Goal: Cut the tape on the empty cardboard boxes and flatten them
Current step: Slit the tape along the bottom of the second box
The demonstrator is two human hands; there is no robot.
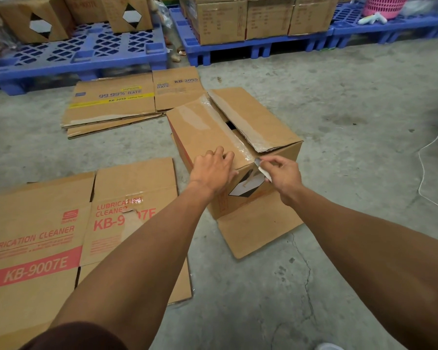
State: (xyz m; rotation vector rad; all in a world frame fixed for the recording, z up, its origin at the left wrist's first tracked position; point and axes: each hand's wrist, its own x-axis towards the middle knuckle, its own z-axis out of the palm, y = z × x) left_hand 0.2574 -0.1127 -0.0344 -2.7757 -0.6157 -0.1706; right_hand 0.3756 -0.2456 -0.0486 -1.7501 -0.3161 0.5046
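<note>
From the head camera, a cardboard box (228, 147) stands on the concrete floor (339, 109) just ahead of the person, its top flaps partly parted along the middle seam, where a dark gap shows. Clear tape (240, 145) runs glossy along that seam and down to the near edge. One bottom flap lies spread flat on the floor toward the camera.

The left hand (213, 170) rests palm-down on the near left top flap, fingers spread over the cardboard and curled at the edge, pressing rather than gripping anything. The right hand (283, 175) is closed around a small cutter (262, 169), pinched between thumb and fingers, its tip at the near top corner of the box where the tape ends (the blade itself is too small to make out).

Left of the arms lies a flattened box (61, 236) printed "LUBRICATION CLEANER KB-9007E" in red. Farther back, a stack of flattened boxes (116, 102) marked "KB-2055" sits just before the blue pallets (91, 51), which carry more boxes. A white cable (425, 168) trails across the floor at the right.
</note>
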